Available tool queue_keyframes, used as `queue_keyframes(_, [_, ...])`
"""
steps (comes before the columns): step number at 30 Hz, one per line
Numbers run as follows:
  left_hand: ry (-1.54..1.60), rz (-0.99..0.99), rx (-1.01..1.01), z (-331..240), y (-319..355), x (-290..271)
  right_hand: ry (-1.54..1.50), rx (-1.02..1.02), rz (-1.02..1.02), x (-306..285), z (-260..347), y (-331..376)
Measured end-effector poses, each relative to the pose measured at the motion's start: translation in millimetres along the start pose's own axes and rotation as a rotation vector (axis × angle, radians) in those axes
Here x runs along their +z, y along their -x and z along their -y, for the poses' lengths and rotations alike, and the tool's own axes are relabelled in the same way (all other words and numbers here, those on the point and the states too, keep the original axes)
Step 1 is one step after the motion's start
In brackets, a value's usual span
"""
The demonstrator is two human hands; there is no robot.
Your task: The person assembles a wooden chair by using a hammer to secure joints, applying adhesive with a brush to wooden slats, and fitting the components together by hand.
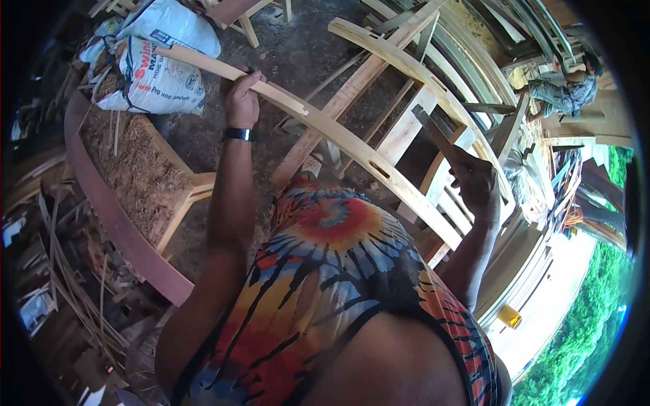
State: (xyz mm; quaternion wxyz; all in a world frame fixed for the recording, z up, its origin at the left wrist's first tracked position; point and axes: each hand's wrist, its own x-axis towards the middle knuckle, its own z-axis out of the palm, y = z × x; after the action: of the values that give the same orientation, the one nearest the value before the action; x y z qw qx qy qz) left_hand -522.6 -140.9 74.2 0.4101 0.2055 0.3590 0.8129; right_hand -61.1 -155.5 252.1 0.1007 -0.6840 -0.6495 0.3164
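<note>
My left hand point(242, 98) is closed round a long pale wooden rail point(352, 145), near its far left part. A step shows in the rail's edge beyond my hand, and a dark slot is cut nearer its right end. My right hand point(476, 181) grips a narrow brown stick-like tool point(437, 135) with a dark tip; its exact kind is hard to make out. The tool is held over a wooden frame point(406, 57) with a curved, slotted rail and pale crosspieces point(403, 128).
White printed sacks point(162, 81) stand at the far left beside wood shavings point(135, 162). A reddish curved board point(115, 210) runs along the left. Timber beams point(365, 84) support the frame. Another person point(562, 91) is at the far right, and a yellow container point(509, 317) lies lower right.
</note>
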Motion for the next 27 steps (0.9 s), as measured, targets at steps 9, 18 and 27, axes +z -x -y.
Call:
queue_keyframes(9, [-0.485, 0.12, 0.119, 1, 14, 44, -0.057, 0.016, 0.056, 11, 3, 10])
queue_keyframes(18, [-0.825, 0.282, 0.206, 16, 28, 76, -0.032, -0.113, 0.144, 26, -17, 8])
queue_keyframes(27, [-0.833, 0.228, 0.234, 29, 37, 77, -0.077, -0.089, 0.18, 27, -22, 14])
